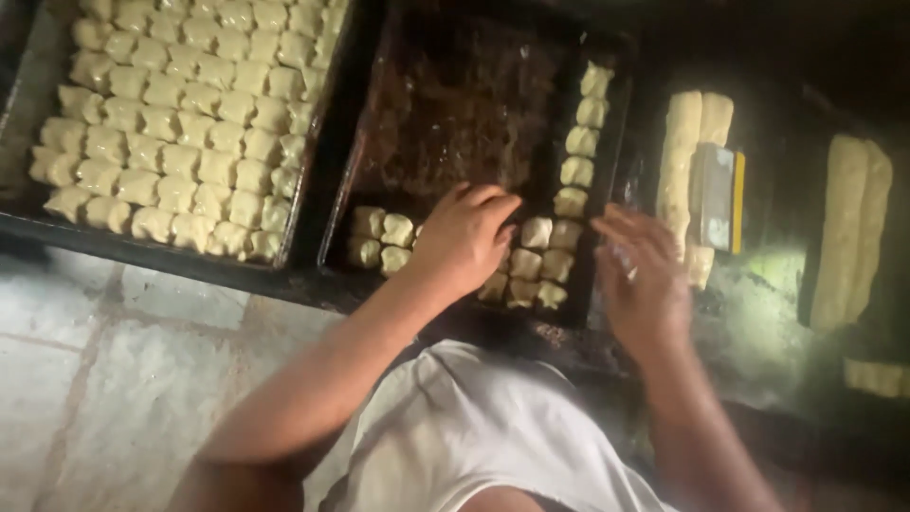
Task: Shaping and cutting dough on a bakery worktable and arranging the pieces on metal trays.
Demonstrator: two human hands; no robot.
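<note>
Looking down from your head, you see your left hand (466,237) lying palm down with fingers curled over small pale square dough pieces (538,248) in the near row of a dark greasy rectangular baking tray (455,104); whether it grips a piece you cannot tell. A single column of the same dough pieces runs up the tray's right edge. Your right hand (645,275) hovers just beside the tray's right rim, fingers spread and released, blurred. Further left, a second dark tray (28,223) sits fully packed with dough pieces. To the right, long pale dough strips (684,161) lie on the dark counter (758,303), touching a flat metal scraper with a yellow edge (718,197).
</note>
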